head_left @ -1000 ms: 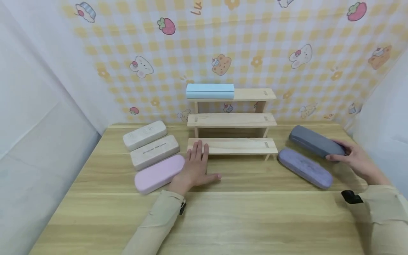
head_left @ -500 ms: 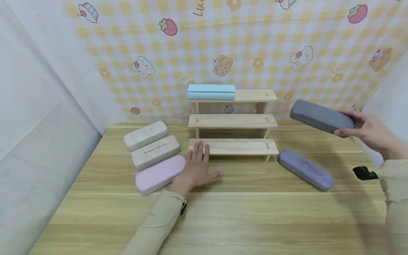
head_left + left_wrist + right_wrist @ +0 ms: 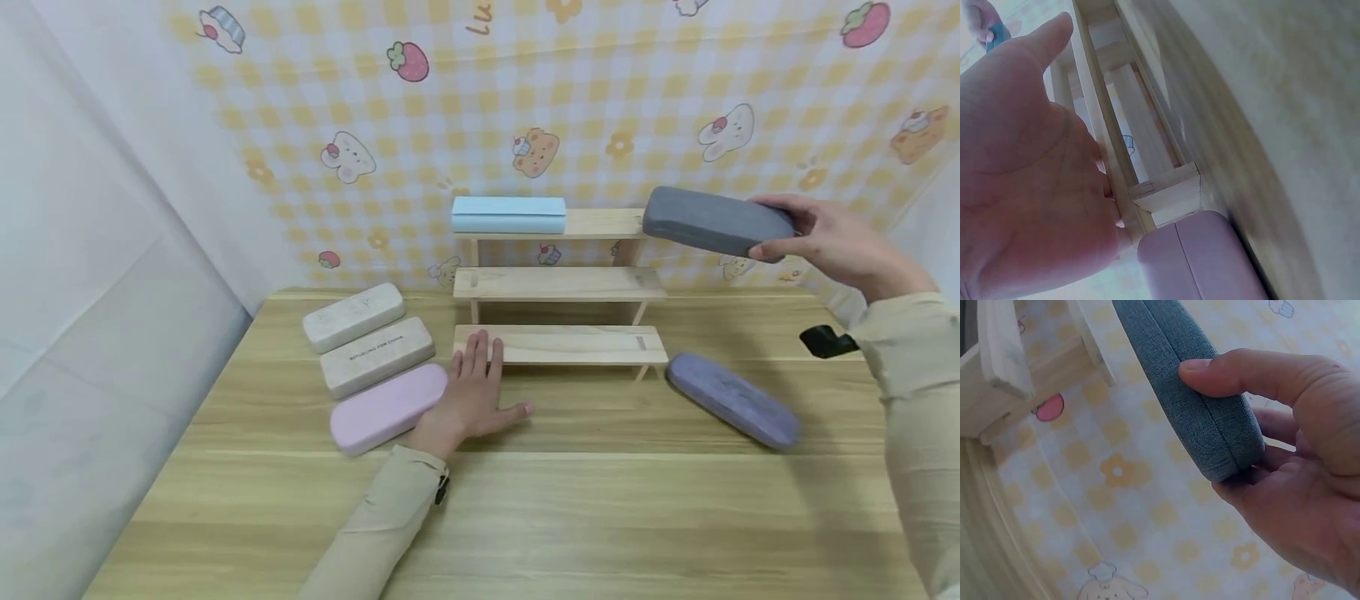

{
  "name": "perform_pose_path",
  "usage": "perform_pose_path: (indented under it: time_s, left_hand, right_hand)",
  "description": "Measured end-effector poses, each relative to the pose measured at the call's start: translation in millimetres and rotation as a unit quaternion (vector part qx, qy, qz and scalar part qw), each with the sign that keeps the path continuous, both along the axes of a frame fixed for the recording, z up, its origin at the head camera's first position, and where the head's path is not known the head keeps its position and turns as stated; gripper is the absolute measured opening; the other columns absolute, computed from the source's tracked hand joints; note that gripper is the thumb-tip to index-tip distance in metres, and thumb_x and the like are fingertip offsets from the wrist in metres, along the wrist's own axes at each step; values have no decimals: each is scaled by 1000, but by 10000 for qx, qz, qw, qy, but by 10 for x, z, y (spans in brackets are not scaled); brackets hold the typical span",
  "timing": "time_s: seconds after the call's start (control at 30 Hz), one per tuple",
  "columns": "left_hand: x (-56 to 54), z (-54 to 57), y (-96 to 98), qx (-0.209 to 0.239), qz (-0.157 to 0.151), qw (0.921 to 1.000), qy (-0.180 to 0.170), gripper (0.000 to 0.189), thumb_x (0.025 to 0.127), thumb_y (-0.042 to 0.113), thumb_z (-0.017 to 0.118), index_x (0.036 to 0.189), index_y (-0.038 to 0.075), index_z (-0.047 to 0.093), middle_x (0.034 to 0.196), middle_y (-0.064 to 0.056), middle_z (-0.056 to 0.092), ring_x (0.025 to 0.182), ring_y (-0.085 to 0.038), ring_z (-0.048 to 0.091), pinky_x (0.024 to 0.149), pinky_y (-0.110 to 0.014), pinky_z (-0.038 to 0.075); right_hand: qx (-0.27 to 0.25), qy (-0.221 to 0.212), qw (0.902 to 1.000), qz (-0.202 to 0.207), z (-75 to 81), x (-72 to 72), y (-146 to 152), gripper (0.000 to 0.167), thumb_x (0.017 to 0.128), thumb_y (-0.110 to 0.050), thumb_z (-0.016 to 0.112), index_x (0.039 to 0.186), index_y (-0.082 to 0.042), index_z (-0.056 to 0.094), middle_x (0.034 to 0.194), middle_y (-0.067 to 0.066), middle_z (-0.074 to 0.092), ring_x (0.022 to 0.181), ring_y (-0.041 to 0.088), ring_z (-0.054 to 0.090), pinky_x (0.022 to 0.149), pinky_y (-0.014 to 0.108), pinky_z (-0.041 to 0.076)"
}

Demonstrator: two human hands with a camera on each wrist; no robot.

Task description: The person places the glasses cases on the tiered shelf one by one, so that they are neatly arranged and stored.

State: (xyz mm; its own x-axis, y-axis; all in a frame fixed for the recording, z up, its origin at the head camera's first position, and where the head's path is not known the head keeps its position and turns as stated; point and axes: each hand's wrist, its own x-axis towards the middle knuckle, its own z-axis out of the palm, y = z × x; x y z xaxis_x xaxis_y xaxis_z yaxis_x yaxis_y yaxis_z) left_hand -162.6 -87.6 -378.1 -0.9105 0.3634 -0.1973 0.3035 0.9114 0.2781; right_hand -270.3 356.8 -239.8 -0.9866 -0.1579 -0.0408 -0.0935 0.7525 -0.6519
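My right hand (image 3: 836,242) grips one end of a dark grey glasses case (image 3: 716,220) and holds it up beside the top step of a three-step wooden rack (image 3: 558,283). In the right wrist view the thumb presses the fabric side of the case (image 3: 1191,394), across its seam. The case's far end overlaps the right end of the top step in the head view. My left hand (image 3: 472,396) lies with straight, spread fingers at the left end of the rack's lowest step. Its palm (image 3: 1035,169) fills the left of the left wrist view. A light blue case (image 3: 508,215) sits on the top step's left half.
Left of the rack lie a pink case (image 3: 388,408), a beige case with lettering (image 3: 377,357) and a whitish case (image 3: 354,317). A purple case (image 3: 732,400) lies on the wooden table (image 3: 600,517) at the right. A checked cloth (image 3: 600,92) hangs behind.
My right hand has lifted the dark grey glasses case off the table, then carried it up and leftward to the rack's top step. The left hand stays in place.
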Motion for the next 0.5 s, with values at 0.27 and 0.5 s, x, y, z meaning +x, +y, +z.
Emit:
perform_pose_path:
  time_s: [0.27, 0.5]
  left_hand:
    - [6, -5, 3, 35, -37, 10000, -4, 103, 96, 66, 49, 161, 2, 1, 168, -24, -9, 158, -38, -9, 129, -53, 5]
    - [0, 4, -16, 60, -50, 10000, 14, 103, 96, 64, 51, 161, 1, 1, 168, -24, -9, 158, -38, -9, 129, -53, 5]
  right_hand:
    - [11, -213, 9992, 352, 95, -224, -279, 78, 94, -29, 71, 159, -21, 29, 133, -13, 48, 105, -11, 46, 81, 7, 39]
    - [-68, -216, 9986, 481, 110, -387, -547, 79, 94, -28, 72, 159, -19, 29, 150, 11, 40, 111, -5, 46, 81, 8, 40]
